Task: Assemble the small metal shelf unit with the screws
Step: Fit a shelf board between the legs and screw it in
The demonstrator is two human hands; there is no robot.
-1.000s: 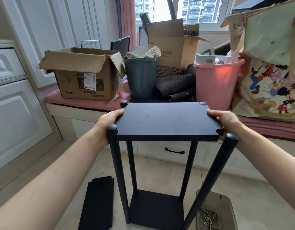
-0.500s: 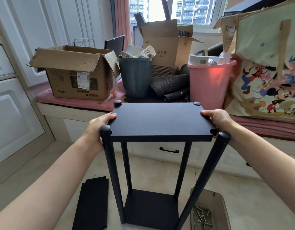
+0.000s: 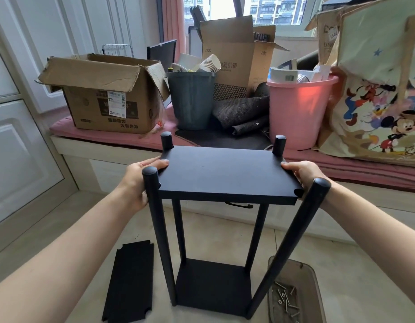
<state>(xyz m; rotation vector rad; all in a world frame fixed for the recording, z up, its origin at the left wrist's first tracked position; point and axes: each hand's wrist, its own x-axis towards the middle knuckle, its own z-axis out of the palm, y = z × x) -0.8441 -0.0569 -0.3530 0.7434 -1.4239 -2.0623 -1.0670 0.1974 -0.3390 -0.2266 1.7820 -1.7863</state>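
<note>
1. Shelf unit (image 3: 213, 229), black metal, stands on the pale tiled floor (image 3: 341, 264) in front of a window seat: four round posts rise from a bottom panel (image 3: 213, 290) resting on the tiles.
2. Window seat (image 3: 85, 150), white with a pink cushion on top, runs across the room behind the unit; white panelled cupboard doors (image 3: 20, 148) line the left wall, and a window (image 3: 271, 10) with a pink curtain sits above the seat.
3. A large cartoon-print bag (image 3: 383, 89) stands at the seat's right end; an open cardboard box (image 3: 108, 96) sits toward its left end, with a taller carton behind the middle.
4. A pink bucket (image 3: 297, 113) and a grey bin (image 3: 192, 101) stand on the seat between box and bag, dark rolled matting lying between them.
5. The top panel (image 3: 225, 173) sits between the four posts, below their capped tips, its corner notches against the posts.
6. A spare black panel (image 3: 129, 283) lies flat on the floor, left of the unit.
7. A translucent tray (image 3: 306, 276) of screws (image 3: 285, 299) sits on the floor at the unit's near right post.
8. The left hand (image 3: 136, 180) grips the top panel's left edge, thumb on top, fingers curled beneath.
9. The right hand (image 3: 304, 173) grips the right edge the same way.
</note>
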